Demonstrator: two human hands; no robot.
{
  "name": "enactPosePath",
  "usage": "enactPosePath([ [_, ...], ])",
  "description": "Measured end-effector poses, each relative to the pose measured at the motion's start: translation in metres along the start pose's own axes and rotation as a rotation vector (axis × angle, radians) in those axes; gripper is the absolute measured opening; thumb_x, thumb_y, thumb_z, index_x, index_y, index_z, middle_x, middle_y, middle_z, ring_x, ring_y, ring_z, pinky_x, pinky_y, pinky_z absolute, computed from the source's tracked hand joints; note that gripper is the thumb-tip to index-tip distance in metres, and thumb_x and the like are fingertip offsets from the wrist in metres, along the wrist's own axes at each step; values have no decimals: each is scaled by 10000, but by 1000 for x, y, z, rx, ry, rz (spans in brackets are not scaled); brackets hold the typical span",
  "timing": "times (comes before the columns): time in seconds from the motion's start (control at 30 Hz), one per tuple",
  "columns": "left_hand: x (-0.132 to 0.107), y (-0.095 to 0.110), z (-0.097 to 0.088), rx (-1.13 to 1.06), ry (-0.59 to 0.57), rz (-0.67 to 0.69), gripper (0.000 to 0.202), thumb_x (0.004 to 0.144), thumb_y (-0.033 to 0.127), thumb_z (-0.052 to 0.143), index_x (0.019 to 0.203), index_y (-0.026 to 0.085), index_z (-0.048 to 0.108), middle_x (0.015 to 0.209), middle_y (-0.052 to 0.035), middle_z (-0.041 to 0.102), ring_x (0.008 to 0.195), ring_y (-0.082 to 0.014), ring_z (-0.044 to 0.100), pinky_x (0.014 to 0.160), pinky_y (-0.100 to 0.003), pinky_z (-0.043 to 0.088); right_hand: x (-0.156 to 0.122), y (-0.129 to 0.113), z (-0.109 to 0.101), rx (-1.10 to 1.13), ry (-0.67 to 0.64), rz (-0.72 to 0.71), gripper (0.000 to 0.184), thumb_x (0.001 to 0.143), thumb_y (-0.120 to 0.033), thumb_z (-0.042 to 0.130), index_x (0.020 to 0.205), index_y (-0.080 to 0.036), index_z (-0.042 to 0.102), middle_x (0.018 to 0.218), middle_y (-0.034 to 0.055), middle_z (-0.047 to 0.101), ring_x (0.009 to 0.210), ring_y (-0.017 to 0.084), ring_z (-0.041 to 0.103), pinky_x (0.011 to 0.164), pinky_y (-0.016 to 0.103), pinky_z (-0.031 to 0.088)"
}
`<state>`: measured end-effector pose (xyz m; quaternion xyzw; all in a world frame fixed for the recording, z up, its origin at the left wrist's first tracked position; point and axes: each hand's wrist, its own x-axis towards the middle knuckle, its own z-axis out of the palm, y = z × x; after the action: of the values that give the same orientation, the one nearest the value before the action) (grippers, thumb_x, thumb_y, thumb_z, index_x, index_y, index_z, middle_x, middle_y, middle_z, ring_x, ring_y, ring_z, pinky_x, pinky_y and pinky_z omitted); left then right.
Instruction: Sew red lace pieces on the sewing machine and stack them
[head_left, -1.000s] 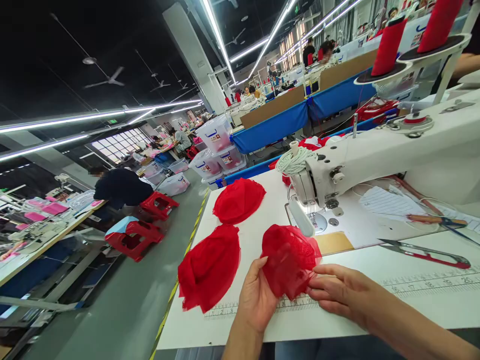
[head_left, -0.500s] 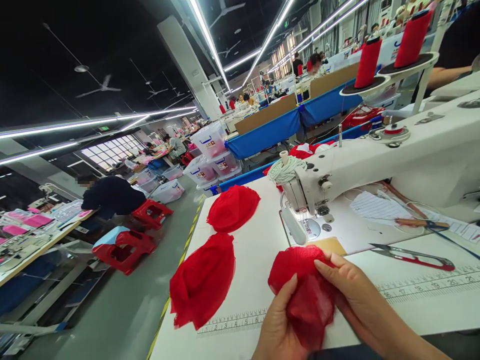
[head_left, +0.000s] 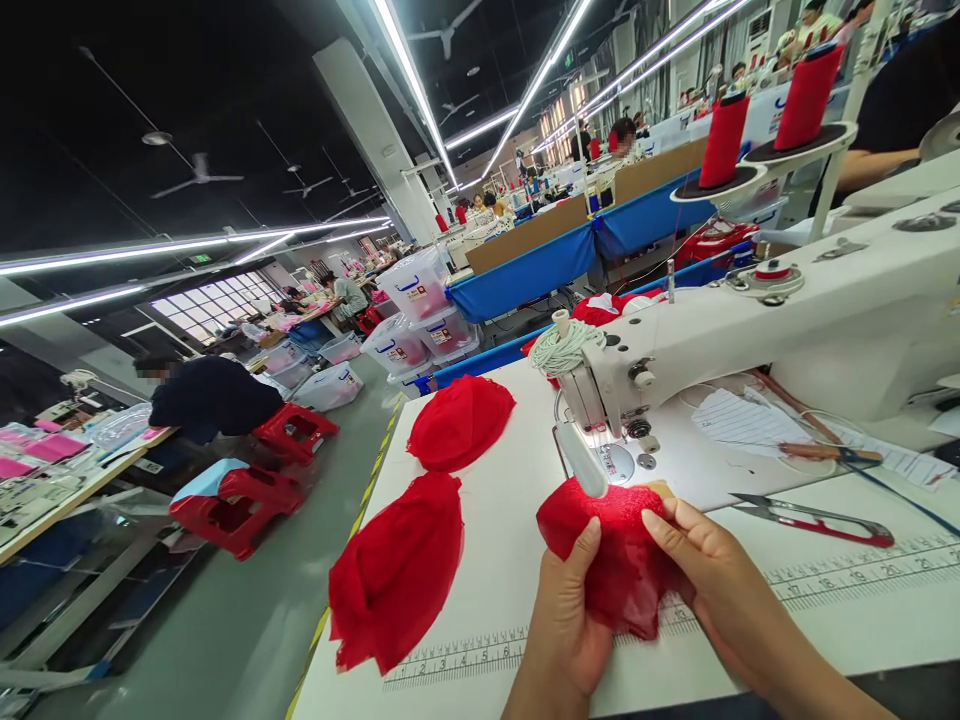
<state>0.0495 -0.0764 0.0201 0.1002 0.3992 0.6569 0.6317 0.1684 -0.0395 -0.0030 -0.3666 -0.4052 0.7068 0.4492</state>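
A piece of sheer red fabric (head_left: 622, 570) is stretched between my two hands, just in front of the white sewing machine (head_left: 720, 310). My left hand (head_left: 570, 610) pinches its left side, thumb on top. On the right side, my right hand (head_left: 705, 560) grips the cloth between thumb and fingers. The fabric's far edge lies under the lamp's glow, close to the needle area, partly behind the pale machine attachment (head_left: 589, 465). Two more red fabric pieces, one farther back (head_left: 461, 422) and one nearer (head_left: 401, 575), lie to the left on the white table (head_left: 495, 520).
Thread snips (head_left: 817, 520) lie right of my right hand. Behind them are paper slips (head_left: 735, 420) and a wooden-handled tool (head_left: 810, 453). A printed ruler (head_left: 457, 660) runs along the table's front. Red thread cones (head_left: 724, 142) stand behind the machine; a seated person (head_left: 214, 395) is across the aisle.
Both hands have carried the red fabric slightly forward toward the needle area and spread its far edge wider. The camera view has shifted slightly.
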Motion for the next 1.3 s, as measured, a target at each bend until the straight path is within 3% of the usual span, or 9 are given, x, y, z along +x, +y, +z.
enactPosePath([
  [0.17, 4, -2, -3, 79, 20, 70, 399, 694, 254, 797, 1053, 137, 665, 999, -98, 728, 990, -273, 665, 932, -418, 495, 2, -1, -19, -565, 385, -490, 242, 857, -410, 540, 1055, -270, 547, 937, 49, 618, 701, 190, 582, 552, 296, 512],
  [0.3, 3, -4, -1, 95, 7, 79, 397, 679, 232, 806, 1036, 130, 662, 1009, -104, 725, 979, -263, 668, 937, -403, 488, 5, -2, -17, -846, 138, -769, 129, 905, -306, 499, 953, -282, 616, 919, 40, 612, 805, 196, 597, 696, 316, 511],
  [0.5, 2, -7, 1, 60, 33, 30, 497, 635, 223, 832, 1086, 138, 642, 1029, -107, 715, 1056, -288, 637, 930, -390, 493, 14, 0, -6, -787, 54, -561, 247, 918, -328, 432, 731, -245, 571, 788, 26, 615, 731, 187, 582, 650, 311, 485],
  [0.77, 6, -8, 3, 20, 3, 34, 555, 679, 327, 812, 1160, 162, 590, 1085, -116, 695, 1069, -296, 630, 906, -408, 505, 7, -14, -5, -705, 111, -420, 278, 903, -424, 425, 761, -231, 564, 626, -28, 584, 552, 138, 548, 501, 229, 472],
  [0.9, 7, -7, 2, 36, 33, 35, 576, 684, 315, 810, 1188, 175, 569, 1037, -101, 706, 1028, -278, 650, 899, -406, 511, -2, -23, -43, -816, 109, -419, 261, 862, -458, 459, 764, -253, 587, 641, -15, 621, 539, 153, 579, 472, 251, 476],
  [1.0, 10, -6, -2, 53, 79, 27, 570, 690, 306, 807, 1192, 183, 568, 1025, -87, 707, 974, -251, 670, 899, -393, 516, 0, -23, -102, -1165, 366, -583, 307, 827, -523, 464, 869, -260, 618, 875, 76, 690, 762, 258, 652, 568, 350, 502],
  [1.07, 11, -6, -3, 61, 75, 30, 544, 698, 297, 801, 1180, 179, 580, 1032, -85, 705, 988, -248, 665, 907, -384, 514, 4, -18, -142, -1444, 385, -652, 410, 819, -577, 436, 941, -233, 621, 1048, 148, 665, 962, 372, 614, 727, 476, 481],
  [1.13, 13, -6, -3, 59, 67, 35, 523, 705, 279, 795, 1174, 180, 586, 1032, -80, 704, 1017, -248, 655, 916, -375, 510, 9, -12, -170, -1526, 328, -660, 442, 823, -625, 423, 923, -243, 621, 966, 134, 682, 862, 355, 647, 669, 476, 482],
  [1.3, 12, -7, 0, 33, 108, 16, 482, 725, 229, 776, 1163, 173, 585, 960, -70, 714, 911, -209, 683, 885, -357, 527, 9, -15, -163, -1435, 247, -697, 354, 885, -563, 412, 780, -277, 593, 756, 62, 689, 654, 239, 663, 574, 386, 508],
])
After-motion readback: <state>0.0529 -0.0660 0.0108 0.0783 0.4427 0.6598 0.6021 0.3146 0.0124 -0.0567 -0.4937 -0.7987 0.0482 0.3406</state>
